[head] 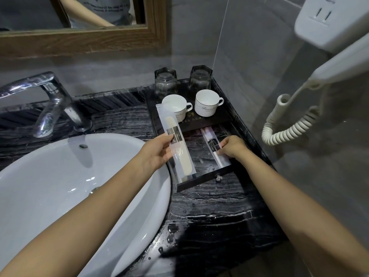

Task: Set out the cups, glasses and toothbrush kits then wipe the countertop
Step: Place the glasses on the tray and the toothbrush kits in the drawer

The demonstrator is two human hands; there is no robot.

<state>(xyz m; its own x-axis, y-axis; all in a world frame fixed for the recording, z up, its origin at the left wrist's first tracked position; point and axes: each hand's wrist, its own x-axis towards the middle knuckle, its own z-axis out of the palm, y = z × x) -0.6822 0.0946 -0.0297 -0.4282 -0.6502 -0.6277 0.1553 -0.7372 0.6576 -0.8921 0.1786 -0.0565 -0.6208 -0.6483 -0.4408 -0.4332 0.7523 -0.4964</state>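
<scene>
Step in hand, as judged: laying toothbrush kits in open drawer (205,177) of black amenity tray (223,116); wiping not begun, wet marble countertop (209,206) at 6 o'clock.

Left hand (157,151) pinches long sachet (177,140), held above drawer's left side.

Right hand (232,146) presses second sachet (215,146) flat in drawer.

Next: lower left sachet beside it.

Farther, 12 o'clock: two cups (207,102), two upturned glasses (200,79) on tray.

Sachet print unreadable; right fingertips hidden.
</scene>
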